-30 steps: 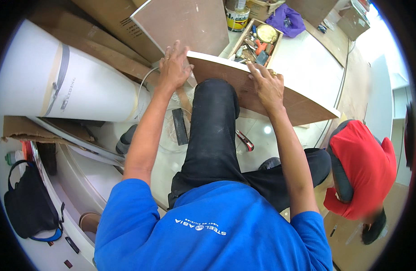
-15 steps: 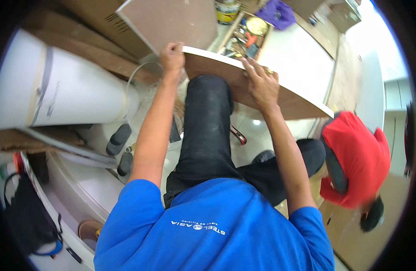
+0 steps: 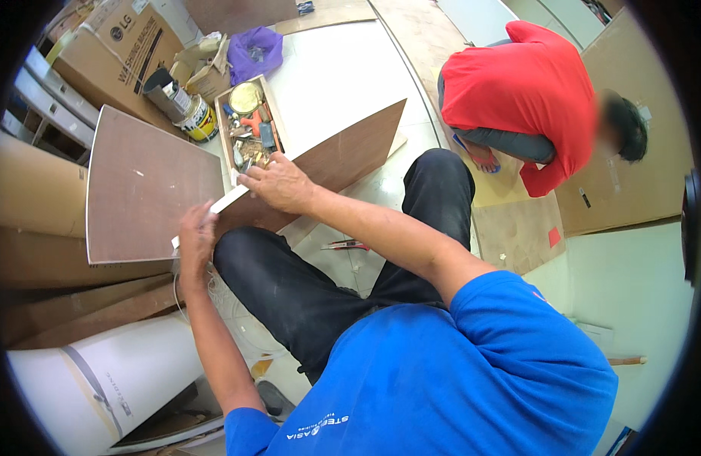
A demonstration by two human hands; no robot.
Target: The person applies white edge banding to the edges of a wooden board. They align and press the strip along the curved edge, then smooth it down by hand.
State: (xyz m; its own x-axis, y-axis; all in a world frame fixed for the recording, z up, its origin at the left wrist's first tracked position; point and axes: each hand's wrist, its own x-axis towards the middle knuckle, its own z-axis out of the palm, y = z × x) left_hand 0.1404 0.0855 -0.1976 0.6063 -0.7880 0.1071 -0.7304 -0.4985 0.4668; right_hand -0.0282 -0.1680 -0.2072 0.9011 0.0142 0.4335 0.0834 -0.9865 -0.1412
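A brown-faced board [image 3: 343, 156] with a white edge stands slanting in front of my knees. My left hand [image 3: 197, 235], slightly blurred, is closed around its near left end. Farther along the white edge, my right hand [image 3: 278, 182] curls its fingers over the top; its fingertips are partly hidden. Between the hands a short stretch of the white edge shows. Just beyond my right hand sits a wooden tray [image 3: 275, 114] of mixed hand tools, with a round yellowish lid [image 3: 245, 99] at its far end.
Another brown panel [image 3: 149, 190] leans at the left. A red-handled utility knife [image 3: 347, 245] lies on the floor between my legs. A person in a red shirt [image 3: 518, 83] crouches at the right. Behind the tray are a paint can [image 3: 200, 124] and a purple bag [image 3: 255, 55].
The view has turned to the right, so the tray and board appear farther left. My right hand has come closer to my left along the board's edge.
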